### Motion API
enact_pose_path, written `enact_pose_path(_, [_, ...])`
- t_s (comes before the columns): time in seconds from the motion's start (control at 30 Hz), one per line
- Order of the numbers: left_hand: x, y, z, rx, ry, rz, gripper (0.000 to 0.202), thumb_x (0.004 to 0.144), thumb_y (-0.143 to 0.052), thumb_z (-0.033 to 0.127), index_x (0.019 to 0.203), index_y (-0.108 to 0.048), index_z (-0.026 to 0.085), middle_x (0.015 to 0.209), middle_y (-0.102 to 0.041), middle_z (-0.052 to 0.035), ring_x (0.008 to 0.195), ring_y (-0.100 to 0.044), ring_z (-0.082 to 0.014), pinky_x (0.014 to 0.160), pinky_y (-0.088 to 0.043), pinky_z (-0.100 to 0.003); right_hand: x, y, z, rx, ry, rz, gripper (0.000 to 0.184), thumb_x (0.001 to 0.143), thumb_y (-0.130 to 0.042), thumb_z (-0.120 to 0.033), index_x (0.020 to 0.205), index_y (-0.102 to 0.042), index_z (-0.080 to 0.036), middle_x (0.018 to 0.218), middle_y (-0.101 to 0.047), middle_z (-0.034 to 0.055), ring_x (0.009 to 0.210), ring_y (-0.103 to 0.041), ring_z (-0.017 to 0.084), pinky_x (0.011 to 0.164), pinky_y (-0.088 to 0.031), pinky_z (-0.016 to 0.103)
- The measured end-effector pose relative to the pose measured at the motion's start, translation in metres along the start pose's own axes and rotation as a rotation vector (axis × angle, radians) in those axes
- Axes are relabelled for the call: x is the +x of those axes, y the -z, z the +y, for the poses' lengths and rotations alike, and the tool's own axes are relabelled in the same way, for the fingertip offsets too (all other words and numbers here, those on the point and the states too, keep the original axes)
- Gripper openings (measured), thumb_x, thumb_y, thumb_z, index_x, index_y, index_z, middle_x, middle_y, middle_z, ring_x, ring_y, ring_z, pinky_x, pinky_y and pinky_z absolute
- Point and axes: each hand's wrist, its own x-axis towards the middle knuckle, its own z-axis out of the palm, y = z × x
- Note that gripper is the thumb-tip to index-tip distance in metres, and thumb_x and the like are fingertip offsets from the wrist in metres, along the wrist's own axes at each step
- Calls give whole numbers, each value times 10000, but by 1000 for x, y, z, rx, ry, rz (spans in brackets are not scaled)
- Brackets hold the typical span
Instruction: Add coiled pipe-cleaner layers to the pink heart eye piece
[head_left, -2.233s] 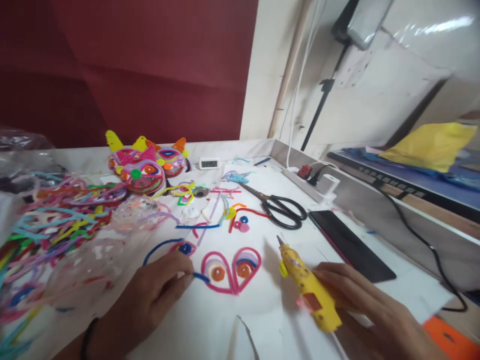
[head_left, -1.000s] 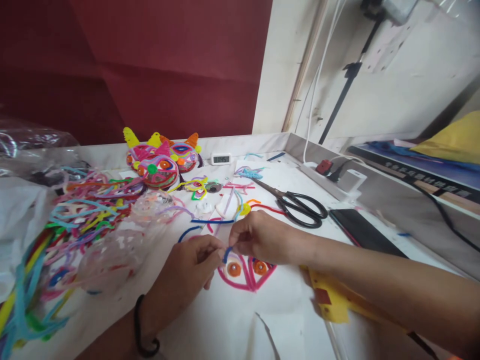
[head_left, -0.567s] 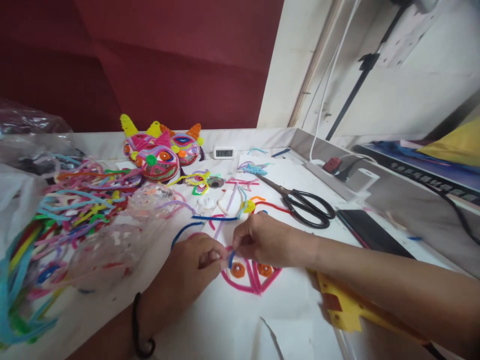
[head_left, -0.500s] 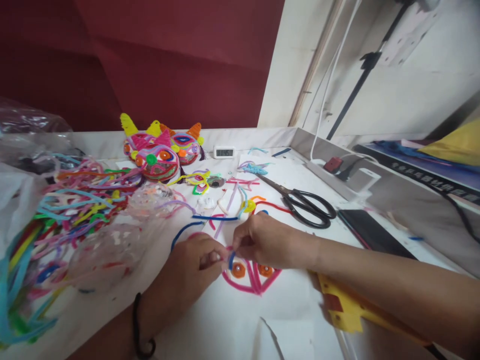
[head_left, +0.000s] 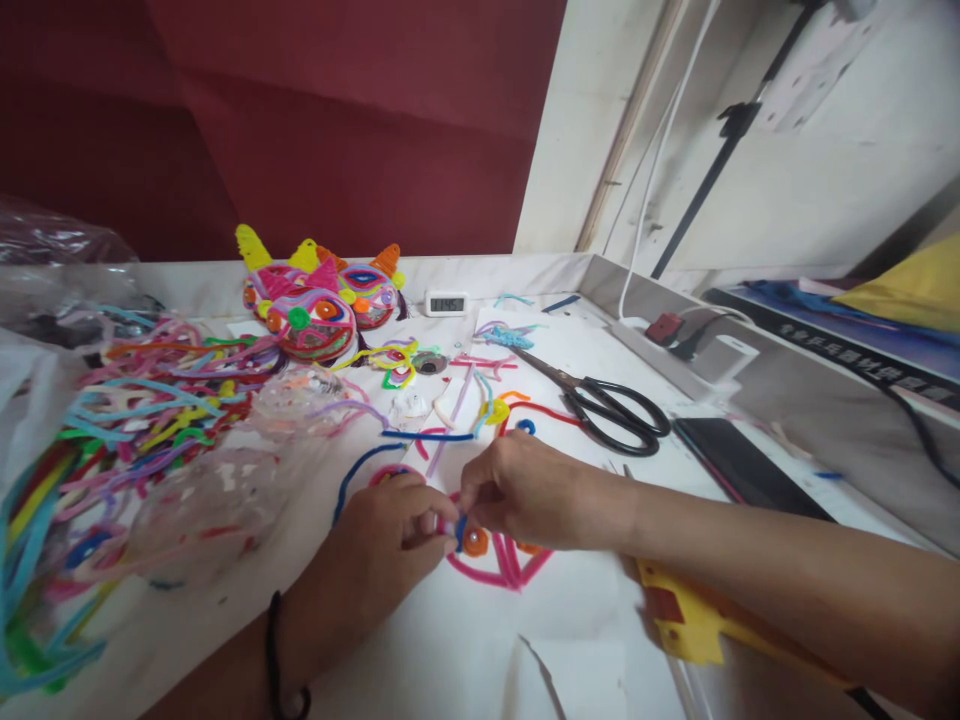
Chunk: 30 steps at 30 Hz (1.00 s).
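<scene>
A short blue pipe cleaner (head_left: 460, 534) is pinched between the fingertips of my left hand (head_left: 390, 535) and my right hand (head_left: 517, 485), which nearly meet. Below my fingers lies a pink pipe-cleaner outline (head_left: 480, 576) on white paper, split by pink strips down its middle. Inside it sits an orange coil (head_left: 475, 541) with a pearl bead at its centre; a second orange coil is partly hidden under my right hand. Past my left hand curves a longer blue pipe cleaner (head_left: 352, 480). Another straight blue pipe cleaner (head_left: 427, 435) lies just beyond.
Black-handled scissors (head_left: 619, 412), a phone (head_left: 742, 465) and a yellow glue gun (head_left: 686, 620) lie to the right. Loose pipe cleaners (head_left: 165, 400) heap up at the left. Colourful horned masks (head_left: 315, 325) and a small digital clock (head_left: 445, 304) stand at the back.
Both hands stay pinched on the short blue pipe cleaner and have shifted only slightly. More of the blue coil beyond my right hand now shows, while the right orange coil is more covered.
</scene>
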Motion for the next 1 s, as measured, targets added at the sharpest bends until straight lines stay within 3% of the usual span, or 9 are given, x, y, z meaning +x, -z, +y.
enact_pose_path(0.4, [0,-5,-3,-42,4,2,119,717,-543,115,666,-602,204,680,-525,35,662,-506,-121,622,-374,-238,2,2,-5,14,-36,-28,248,703,-607,54,807,-734,-131,730,-721,24,673,-641,131,600,-441,175])
enact_pose_path(0.57, [0,-6,-3,12,-30,14,166,728,-543,124,771,-665,227,714,-557,33,662,-503,-121,628,-376,-241,4,-1,-2,23,-38,-30,211,706,-630,38,739,-725,-148,660,-700,0,624,-618,115,554,-412,169])
enact_pose_path(0.77, [-1,-5,-1,39,-41,-8,159,756,-518,156,628,-597,209,756,-582,8,688,-518,-130,629,-385,-250,3,-1,-3,31,-25,-48,255,713,-588,62,756,-735,-142,682,-706,9,638,-625,122,585,-425,179])
enact_pose_path(1.0, [-3,-10,-8,42,-56,13,155,769,-536,183,823,-673,230,815,-600,-12,700,-547,-139,612,-416,-246,-4,4,5,47,24,-42,280,779,-547,36,873,-742,-142,786,-719,22,709,-634,131,639,-446,185])
